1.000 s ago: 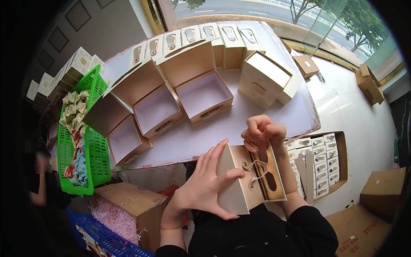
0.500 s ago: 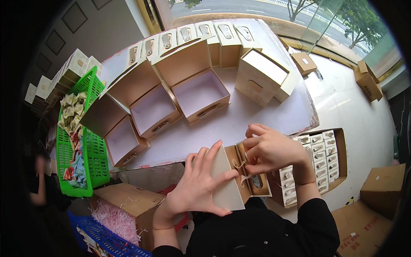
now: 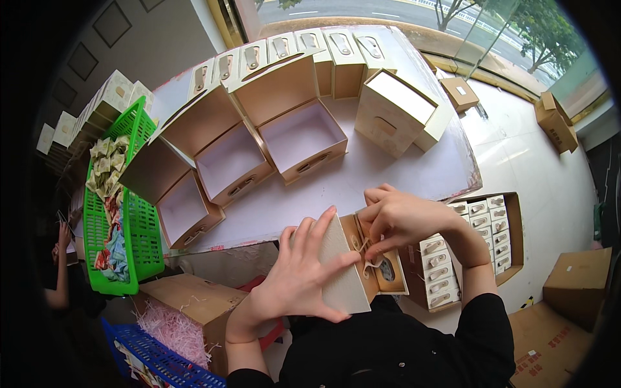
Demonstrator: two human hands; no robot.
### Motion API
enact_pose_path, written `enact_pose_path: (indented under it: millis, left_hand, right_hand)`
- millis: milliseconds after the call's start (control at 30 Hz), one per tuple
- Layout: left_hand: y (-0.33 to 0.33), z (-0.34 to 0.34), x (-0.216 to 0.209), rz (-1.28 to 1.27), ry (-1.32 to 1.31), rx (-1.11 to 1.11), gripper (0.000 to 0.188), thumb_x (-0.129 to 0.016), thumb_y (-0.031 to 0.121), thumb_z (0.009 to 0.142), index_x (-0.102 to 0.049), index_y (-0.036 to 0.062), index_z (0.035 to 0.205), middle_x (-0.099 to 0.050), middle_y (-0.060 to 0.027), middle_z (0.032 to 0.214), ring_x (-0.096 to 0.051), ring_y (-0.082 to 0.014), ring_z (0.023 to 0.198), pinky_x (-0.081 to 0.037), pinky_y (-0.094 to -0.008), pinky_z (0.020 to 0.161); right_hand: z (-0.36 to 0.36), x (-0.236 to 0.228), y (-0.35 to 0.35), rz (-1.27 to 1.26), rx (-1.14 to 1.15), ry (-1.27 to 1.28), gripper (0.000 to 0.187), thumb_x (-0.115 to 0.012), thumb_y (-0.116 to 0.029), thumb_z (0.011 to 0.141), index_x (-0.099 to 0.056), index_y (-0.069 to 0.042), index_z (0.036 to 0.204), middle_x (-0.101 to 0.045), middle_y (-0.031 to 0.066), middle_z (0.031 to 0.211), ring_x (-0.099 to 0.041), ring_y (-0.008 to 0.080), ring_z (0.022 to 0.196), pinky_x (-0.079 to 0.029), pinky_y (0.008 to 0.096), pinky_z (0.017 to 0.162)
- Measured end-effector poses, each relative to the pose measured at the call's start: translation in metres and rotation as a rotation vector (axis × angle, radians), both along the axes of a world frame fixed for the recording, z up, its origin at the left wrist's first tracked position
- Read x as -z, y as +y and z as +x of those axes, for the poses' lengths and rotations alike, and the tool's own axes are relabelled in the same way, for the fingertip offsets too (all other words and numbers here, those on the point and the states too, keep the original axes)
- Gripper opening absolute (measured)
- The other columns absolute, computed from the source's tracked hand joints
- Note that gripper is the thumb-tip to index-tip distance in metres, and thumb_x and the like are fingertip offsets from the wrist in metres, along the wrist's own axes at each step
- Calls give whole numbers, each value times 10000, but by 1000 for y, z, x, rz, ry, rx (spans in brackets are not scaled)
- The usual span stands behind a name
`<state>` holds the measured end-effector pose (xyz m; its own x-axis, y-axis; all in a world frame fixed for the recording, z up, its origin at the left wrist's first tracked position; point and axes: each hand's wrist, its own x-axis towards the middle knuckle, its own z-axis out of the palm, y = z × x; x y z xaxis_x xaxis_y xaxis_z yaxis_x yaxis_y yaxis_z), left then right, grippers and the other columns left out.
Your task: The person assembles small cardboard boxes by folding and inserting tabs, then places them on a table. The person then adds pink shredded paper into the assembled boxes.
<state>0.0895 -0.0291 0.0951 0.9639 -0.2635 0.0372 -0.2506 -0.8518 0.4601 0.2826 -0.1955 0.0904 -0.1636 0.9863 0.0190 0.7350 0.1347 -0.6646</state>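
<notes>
A cream textured gift box with a gold-tan interior is tilted against my body at the table's near edge. My left hand grips its cream panel, thumb across the face and fingers along the far edge. Over the box's tan side is my right hand, thumb and fingers pinched together on a thin pale ribbon. An oval dark fitting shows on the box's tan side below these fingers. Some of the ribbon is hidden by the fingertips.
Three lidless-looking boxes stand with lids raised on the white table; closed boxes stand behind. Left are a green basket of wrapped packets, a carton of pink shredded paper and another person's hand. A full carton sits right.
My right hand has shifted left, its fingertips closing in on the ribbon. My left hand and the box stay nearly still. The other person's hand at the left has changed position.
</notes>
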Motion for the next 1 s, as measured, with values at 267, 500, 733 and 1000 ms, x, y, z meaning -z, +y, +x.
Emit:
enact_pose_path:
  millis: [267,500,733,1000]
  left_hand:
    - [-1,1,-4,-50,-3,45,790,-773,573,472,-555,259,1163,-194,-277,1430,-295,-471,1206,-261,-550,966]
    - [-6,5,4,151,-74,-126,806,-789,539,457,-540,263,1173,-159,-272,1447,-275,-451,1218,-245,-559,951]
    - [20,8,5,-170,-408,-232,925,-849,489,439,-444,286,1246,-108,-306,1442,-239,-498,1266,-264,-586,970]
    - [-5,-17,5,-1920,-453,-793,905,-769,361,588,-316,338,1371,-340,-103,1399,-401,-326,1246,-357,-478,1047]
  right_hand:
    - [0,-7,-9,-86,-127,-148,262,-695,-332,756,-654,-111,622,-498,-6,731,-442,209,861,-289,421,884]
    - [-11,26,-5,-118,137,-57,103,-570,2,681,-614,-83,718,-506,68,1026,-414,266,1067,-283,395,970]
    - [-17,24,-12,352,467,-246,366,-643,-43,688,-571,-106,1041,-419,136,1263,-388,361,1168,-330,460,1002]
    - [-3,59,-47,662,990,-26,321,-644,-37,730,-596,-36,1047,-487,167,1190,-510,294,1025,-419,364,903]
